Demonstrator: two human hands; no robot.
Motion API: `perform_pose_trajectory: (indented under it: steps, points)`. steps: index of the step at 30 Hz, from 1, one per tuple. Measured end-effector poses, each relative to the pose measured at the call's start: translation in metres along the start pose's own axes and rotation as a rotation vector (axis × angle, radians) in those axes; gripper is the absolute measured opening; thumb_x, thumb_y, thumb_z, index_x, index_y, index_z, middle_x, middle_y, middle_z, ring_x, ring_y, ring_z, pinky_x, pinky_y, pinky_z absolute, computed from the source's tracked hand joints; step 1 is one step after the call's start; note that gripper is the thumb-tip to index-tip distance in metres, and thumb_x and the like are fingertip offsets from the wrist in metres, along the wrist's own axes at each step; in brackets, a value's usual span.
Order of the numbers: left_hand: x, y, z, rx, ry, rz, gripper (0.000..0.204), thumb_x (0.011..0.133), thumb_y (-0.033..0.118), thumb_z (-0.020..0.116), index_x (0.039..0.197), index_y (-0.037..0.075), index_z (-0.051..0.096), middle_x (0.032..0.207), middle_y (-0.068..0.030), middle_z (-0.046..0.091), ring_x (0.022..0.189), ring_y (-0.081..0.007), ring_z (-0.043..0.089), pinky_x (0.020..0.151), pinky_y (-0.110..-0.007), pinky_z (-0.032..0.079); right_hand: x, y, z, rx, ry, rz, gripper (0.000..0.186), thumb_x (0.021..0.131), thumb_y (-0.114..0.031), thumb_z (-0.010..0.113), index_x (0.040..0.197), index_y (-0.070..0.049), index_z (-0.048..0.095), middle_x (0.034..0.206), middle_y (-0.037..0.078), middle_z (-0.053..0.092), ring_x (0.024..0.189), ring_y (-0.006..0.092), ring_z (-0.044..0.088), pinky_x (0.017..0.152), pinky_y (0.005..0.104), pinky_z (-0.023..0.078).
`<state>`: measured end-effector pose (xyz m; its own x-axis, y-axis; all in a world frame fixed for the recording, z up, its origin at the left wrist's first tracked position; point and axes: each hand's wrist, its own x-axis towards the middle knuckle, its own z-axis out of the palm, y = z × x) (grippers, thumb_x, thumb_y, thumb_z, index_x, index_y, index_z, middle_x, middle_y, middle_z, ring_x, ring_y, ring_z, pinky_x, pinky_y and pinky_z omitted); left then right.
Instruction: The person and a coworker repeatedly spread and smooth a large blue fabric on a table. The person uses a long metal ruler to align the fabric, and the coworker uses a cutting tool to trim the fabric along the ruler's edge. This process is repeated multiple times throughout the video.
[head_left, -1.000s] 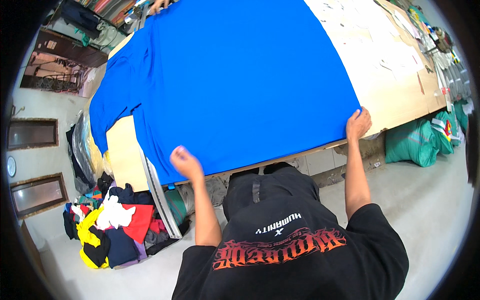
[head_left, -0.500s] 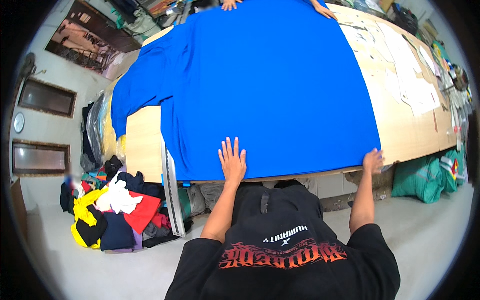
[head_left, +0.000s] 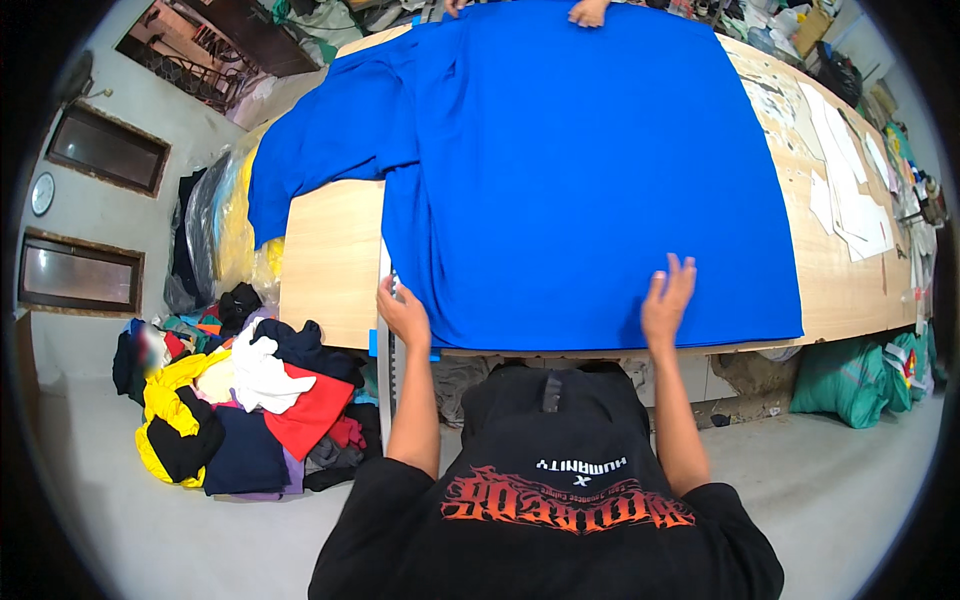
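Note:
A large sheet of blue fabric (head_left: 600, 180) lies spread over a wooden table, mostly smooth, with folds bunched along its left side. At its near left edge is my left hand (head_left: 405, 315), beside a slotted metal rail (head_left: 386, 375); the fingers are loosely bent and apart, with no fabric visibly gripped. My right hand (head_left: 667, 305) is over the near part of the sheet, right of the middle, fingers raised and spread, holding nothing. Across the table, a co-worker's hand (head_left: 588, 13) rests on the far edge, and another co-worker's hand (head_left: 455, 7) is partly cut off by the frame.
White paper pattern pieces (head_left: 845, 190) lie on the table's right part. A heap of mixed-colour clothes (head_left: 250, 400) sits on the floor at left, near plastic-wrapped rolls (head_left: 205, 235). Green sacks (head_left: 840, 385) stand under the table's right end. The wooden tabletop (head_left: 330, 260) shows at left.
My left hand has gone from lying flat on the fabric to its left edge. My right hand has left the near right corner and moved inward, lifting. A co-worker's hand moved inward along the far edge.

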<state>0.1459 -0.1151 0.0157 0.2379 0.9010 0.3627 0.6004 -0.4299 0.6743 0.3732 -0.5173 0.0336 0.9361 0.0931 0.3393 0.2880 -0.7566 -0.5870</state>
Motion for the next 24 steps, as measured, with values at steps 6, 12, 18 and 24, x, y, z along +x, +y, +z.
perform_pose_trajectory:
  steps: [6,12,18,24]
  points:
    - [0.132,-0.065,0.028,-0.043,-0.666,-0.555,0.071,0.105,0.058,0.05,0.122,-0.008,0.07,0.123,-0.0262,0.071,0.114,-0.0379,0.067,0.102,-0.044,0.049,-0.076,-0.098,0.082,-0.185,-0.297,-0.116,0.054,0.109,-0.028,0.047,0.16,-0.012,0.04,0.17,0.025,0.023,0.158,0.0428,0.018,0.127,0.0612,0.012]
    - [0.183,-0.074,0.095,-0.463,-0.647,-0.711,0.076,0.103,0.057,0.059,0.132,-0.013,0.064,0.133,-0.0232,0.068,0.123,-0.0305,0.064,0.107,-0.04,0.047,-0.094,-0.113,0.08,-0.415,-0.392,-0.205,0.058,0.111,-0.032,0.04,0.166,-0.018,0.029,0.173,0.019,0.019,0.161,0.0357,0.015,0.128,0.0583,0.008]
    - [0.23,-0.072,0.143,-0.585,-0.595,-0.873,0.065,0.104,0.046,0.062,0.136,-0.011,0.062,0.136,-0.024,0.066,0.126,-0.0306,0.062,0.11,-0.04,0.046,-0.092,-0.119,0.086,-0.445,-0.416,-0.216,0.059,0.11,-0.033,0.04,0.167,-0.019,0.028,0.173,0.019,0.018,0.161,0.036,0.014,0.128,0.0588,0.008]
    - [0.192,-0.071,0.098,-0.719,0.078,-0.67,0.054,0.111,0.034,0.051,0.138,-0.012,0.058,0.139,-0.0255,0.063,0.126,-0.0333,0.061,0.109,-0.04,0.046,-0.093,-0.119,0.087,-0.475,-0.411,-0.201,0.058,0.111,-0.033,0.038,0.166,-0.019,0.029,0.173,0.018,0.02,0.16,0.0366,0.016,0.128,0.058,0.009]
